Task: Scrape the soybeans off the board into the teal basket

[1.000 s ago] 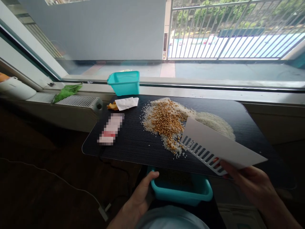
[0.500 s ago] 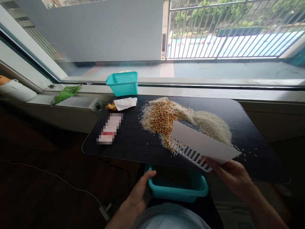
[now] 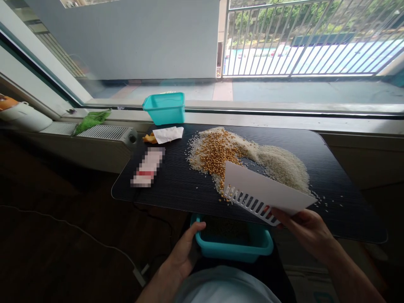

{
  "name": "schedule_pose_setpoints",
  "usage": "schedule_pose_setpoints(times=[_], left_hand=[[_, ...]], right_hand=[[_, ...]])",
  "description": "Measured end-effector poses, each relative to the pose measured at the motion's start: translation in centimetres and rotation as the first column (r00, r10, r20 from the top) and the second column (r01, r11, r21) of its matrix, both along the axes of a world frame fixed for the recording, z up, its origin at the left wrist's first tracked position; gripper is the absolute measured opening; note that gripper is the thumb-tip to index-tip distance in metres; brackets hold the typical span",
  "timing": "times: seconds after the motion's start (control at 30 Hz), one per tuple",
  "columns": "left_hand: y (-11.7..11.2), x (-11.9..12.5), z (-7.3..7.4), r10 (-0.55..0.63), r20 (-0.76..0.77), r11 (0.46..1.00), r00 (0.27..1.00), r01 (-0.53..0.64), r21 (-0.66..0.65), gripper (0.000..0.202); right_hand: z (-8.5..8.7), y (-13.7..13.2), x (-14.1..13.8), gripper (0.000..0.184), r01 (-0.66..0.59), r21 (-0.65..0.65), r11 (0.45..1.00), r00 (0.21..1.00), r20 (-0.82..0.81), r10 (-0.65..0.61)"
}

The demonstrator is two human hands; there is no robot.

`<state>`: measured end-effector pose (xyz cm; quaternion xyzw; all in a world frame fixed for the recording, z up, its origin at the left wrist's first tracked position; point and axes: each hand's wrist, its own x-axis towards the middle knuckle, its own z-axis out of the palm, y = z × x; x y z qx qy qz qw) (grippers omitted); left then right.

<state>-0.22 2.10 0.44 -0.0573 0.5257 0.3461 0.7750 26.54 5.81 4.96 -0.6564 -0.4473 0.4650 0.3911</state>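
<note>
My right hand [image 3: 311,227] pinches the near right end of a white slotted plastic panel [image 3: 267,185], tilted over the front of the table. Its left end stands against yellow beans that look like soybeans [image 3: 216,153], which lie mixed with white grains. To the right, a heap of white rice [image 3: 284,164] spreads, partly behind the panel. My left hand [image 3: 186,248] grips the left end of a teal plastic bin [image 3: 233,251] below the table edge, thumb over the rim. Dark contents in the bin are too dim to make out.
The dark table [image 3: 176,185] also holds a white paper [image 3: 168,134] over something yellow, and a blurred pink-white packet [image 3: 148,166]. Another teal bin [image 3: 167,110] stands at the back by the window. A radiator [image 3: 104,143] is on the left, with a green cloth [image 3: 93,120] on top.
The white panel in my right hand has moved a little to the left across the table. My left hand keeps its hold on the bin. The view has shifted slightly.
</note>
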Motion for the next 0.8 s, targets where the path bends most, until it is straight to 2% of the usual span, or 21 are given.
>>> schedule_pose_setpoints(times=[0.27,0.57,0.8], left_hand=[[0.0,-0.1,0.0,-0.012,-0.026,1.0,1.0,0.012,-0.003,0.036],[0.0,-0.6,-0.2,0.007,-0.027,1.0,1.0,-0.006,0.012,0.036],[0.0,-0.7,-0.3,0.008,-0.033,1.0,0.999,-0.007,0.014,0.036]], right_hand=[[0.3,-1.0,0.3,0.036,0.13,0.045,0.99,0.99,0.04,-0.132],[0.4,-1.0,0.0,0.03,0.135,0.041,0.99,0.99,0.043,-0.136],[0.6,-1.1,-0.1,0.036,0.132,0.05,0.99,0.99,0.042,-0.134]])
